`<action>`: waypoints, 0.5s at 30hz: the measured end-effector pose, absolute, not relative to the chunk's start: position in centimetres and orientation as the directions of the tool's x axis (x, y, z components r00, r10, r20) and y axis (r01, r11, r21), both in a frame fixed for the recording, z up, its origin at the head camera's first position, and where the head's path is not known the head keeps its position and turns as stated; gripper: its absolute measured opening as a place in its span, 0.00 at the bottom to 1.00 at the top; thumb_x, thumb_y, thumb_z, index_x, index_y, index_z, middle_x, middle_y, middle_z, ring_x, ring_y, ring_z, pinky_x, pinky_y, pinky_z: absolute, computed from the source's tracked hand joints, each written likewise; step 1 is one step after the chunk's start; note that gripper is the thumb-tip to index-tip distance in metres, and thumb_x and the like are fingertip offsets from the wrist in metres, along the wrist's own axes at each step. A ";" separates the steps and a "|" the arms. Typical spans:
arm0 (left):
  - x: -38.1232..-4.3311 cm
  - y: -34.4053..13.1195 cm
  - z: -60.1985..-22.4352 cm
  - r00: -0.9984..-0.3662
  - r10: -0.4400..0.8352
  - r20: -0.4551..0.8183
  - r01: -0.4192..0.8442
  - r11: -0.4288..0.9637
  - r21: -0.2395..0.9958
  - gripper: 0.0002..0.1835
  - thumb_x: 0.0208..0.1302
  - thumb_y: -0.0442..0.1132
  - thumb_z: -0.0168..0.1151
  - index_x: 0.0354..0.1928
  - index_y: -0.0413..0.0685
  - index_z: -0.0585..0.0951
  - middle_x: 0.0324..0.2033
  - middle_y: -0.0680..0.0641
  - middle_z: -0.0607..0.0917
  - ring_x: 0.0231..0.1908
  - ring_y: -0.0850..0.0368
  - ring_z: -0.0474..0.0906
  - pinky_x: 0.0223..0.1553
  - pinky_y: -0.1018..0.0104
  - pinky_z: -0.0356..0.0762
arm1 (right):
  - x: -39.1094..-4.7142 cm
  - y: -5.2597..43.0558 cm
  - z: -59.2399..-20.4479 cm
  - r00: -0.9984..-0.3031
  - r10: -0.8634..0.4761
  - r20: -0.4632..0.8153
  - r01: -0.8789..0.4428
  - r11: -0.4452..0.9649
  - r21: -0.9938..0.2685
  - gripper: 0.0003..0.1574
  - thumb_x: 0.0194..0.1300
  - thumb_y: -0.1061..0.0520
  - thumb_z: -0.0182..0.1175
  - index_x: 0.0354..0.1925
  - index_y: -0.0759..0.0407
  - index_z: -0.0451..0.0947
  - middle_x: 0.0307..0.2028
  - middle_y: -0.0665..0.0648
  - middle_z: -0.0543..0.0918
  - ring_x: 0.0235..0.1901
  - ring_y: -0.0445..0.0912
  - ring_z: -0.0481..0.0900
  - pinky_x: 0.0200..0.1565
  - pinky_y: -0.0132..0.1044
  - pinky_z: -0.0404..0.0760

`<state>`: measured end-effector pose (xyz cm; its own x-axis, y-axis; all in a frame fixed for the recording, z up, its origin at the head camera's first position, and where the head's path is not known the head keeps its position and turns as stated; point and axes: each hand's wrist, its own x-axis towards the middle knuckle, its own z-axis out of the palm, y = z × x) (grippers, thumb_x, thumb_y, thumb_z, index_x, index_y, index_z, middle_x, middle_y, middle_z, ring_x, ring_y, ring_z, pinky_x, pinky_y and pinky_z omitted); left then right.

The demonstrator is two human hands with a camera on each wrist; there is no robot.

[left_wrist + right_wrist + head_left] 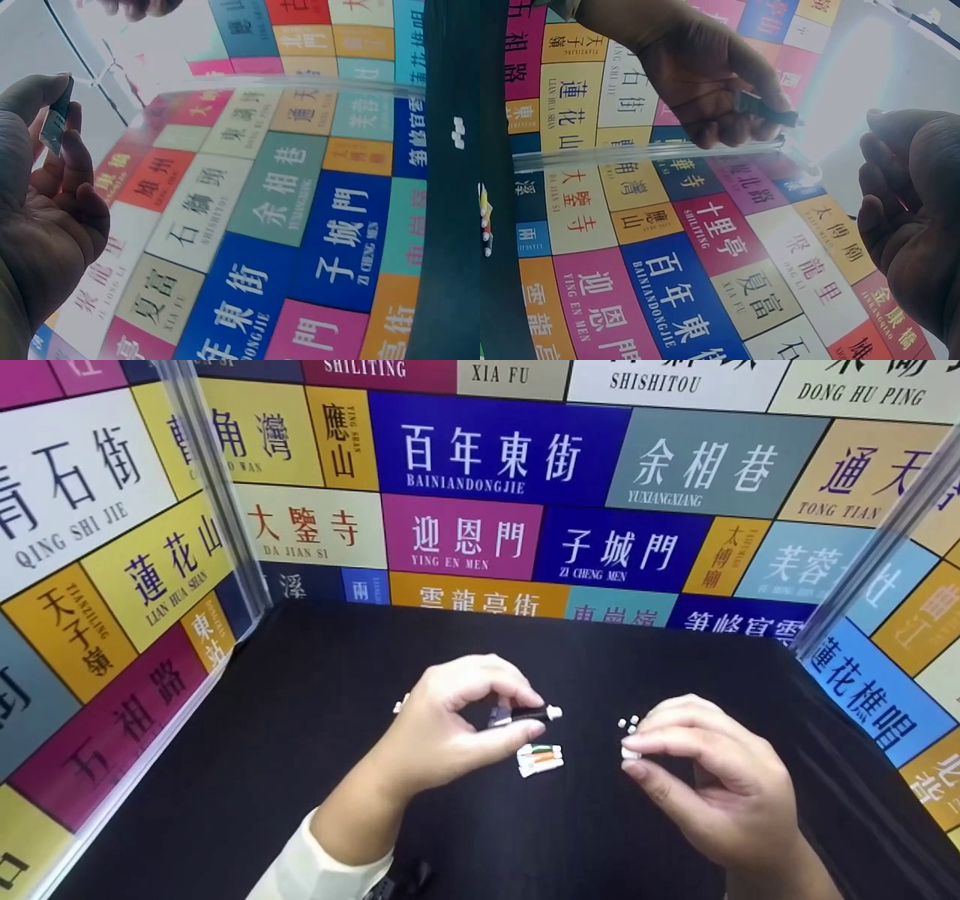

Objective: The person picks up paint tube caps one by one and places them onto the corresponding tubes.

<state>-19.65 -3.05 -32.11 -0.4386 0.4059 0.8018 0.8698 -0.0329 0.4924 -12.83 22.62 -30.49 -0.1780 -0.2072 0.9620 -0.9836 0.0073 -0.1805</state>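
Between the thumb and fingers of my left hand (465, 720) is a small black paint tube (528, 714), its white tip pointing right. The left wrist view shows the tube's flat end (52, 131) beyond the thumb. My right hand (712, 772) pinches a small white cap (631, 753) with thumb and fingertips, largely covered by them. The two hands are apart. Just behind the right fingertips lie several tiny white caps (627, 724). Below the left fingertips, small paint tubes (540, 760) with green and orange bands lie side by side on the black cloth.
More small tubes (486, 221) lie on the black tabletop (300, 660), mostly hidden behind my left hand in the head view. Clear panels with upright edges (225, 495) stand left and right. Colourful printed sign panels (495, 450) surround the table.
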 end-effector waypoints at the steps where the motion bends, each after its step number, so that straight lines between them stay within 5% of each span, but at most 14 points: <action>1: -19.4 -3.0 -32.0 -0.426 0.406 0.808 0.876 -0.038 0.481 0.10 0.62 0.38 0.80 0.44 0.49 0.91 0.41 0.51 0.92 0.38 0.60 0.83 0.41 0.63 0.84 | -12.8 22.6 -30.5 -0.179 -0.206 0.962 -0.983 0.007 -0.181 0.08 0.59 0.72 0.75 0.33 0.79 0.85 0.32 0.66 0.86 0.38 0.51 0.82 0.51 0.33 0.83; 15: -17.7 -2.2 -31.4 -0.330 0.413 0.849 0.917 -0.071 0.392 0.10 0.59 0.36 0.81 0.42 0.48 0.91 0.38 0.51 0.92 0.42 0.61 0.86 0.43 0.68 0.84 | -11.9 22.3 -30.7 -0.179 -0.227 0.957 -0.983 0.076 -0.166 0.07 0.60 0.72 0.75 0.34 0.78 0.86 0.34 0.65 0.88 0.41 0.51 0.84 0.54 0.34 0.82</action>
